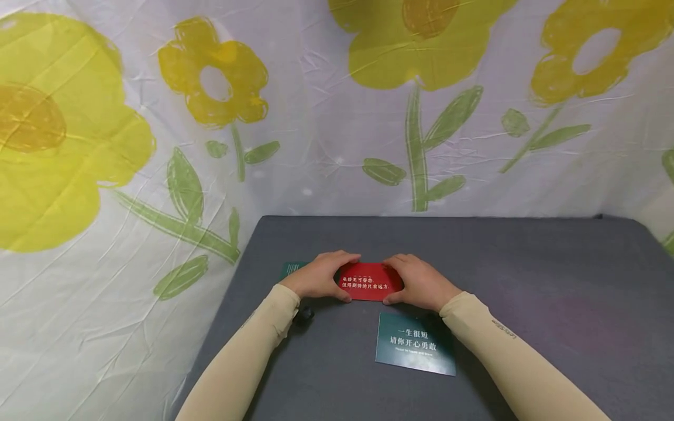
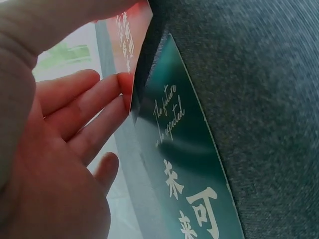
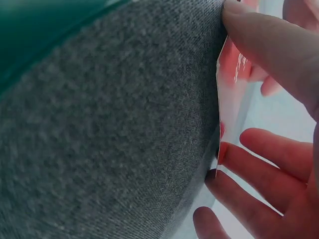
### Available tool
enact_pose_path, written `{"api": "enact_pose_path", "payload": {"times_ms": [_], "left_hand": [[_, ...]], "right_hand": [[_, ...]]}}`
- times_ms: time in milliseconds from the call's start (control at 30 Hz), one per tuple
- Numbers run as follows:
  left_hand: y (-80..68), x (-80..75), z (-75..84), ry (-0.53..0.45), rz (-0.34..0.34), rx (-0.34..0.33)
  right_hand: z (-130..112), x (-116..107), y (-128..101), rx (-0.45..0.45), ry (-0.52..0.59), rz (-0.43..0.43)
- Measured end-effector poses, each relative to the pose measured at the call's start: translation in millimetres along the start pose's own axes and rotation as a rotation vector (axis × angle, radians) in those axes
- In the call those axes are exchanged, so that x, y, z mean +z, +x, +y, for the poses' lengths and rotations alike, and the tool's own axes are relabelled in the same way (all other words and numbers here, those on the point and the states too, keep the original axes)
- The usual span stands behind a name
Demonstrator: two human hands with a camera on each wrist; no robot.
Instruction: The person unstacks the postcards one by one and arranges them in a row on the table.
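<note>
In the head view a red card (image 1: 368, 282) with white Chinese writing lies between my two hands at the middle of the table. My left hand (image 1: 316, 276) holds its left end, thumb at the near edge and fingers at the far edge. The right hand (image 1: 423, 283) grips the other end the same way. Both wrist views show the red card (image 2: 124, 42) slightly bent; whether it touches the table is unclear. Partly hidden behind my left hand lies a dark green card (image 1: 291, 269). Another green card (image 1: 416, 344), with white writing, lies flat nearer me, below my right hand.
A grey cloth-covered table (image 1: 542, 292) carries the cards. Behind it and along the left hangs a white curtain (image 1: 316, 146) printed with large yellow flowers. A small black object (image 1: 304, 316) sits at my left wrist.
</note>
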State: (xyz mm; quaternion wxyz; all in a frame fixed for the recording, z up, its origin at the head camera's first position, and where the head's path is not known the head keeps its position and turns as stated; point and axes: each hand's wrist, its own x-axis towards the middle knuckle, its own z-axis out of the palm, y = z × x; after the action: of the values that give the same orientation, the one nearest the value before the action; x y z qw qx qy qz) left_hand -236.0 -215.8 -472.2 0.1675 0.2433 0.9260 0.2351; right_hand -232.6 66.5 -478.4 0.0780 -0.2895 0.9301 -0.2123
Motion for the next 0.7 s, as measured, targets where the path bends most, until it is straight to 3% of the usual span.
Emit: {"api": "enact_pose_path", "payload": {"times_ms": [700], "left_hand": [[-1.8, 0.3, -1.1, 0.030, 0.000, -0.006]], "right_hand": [[-5.0, 2.7, -0.9, 0.011, -0.050, -0.002]]}}
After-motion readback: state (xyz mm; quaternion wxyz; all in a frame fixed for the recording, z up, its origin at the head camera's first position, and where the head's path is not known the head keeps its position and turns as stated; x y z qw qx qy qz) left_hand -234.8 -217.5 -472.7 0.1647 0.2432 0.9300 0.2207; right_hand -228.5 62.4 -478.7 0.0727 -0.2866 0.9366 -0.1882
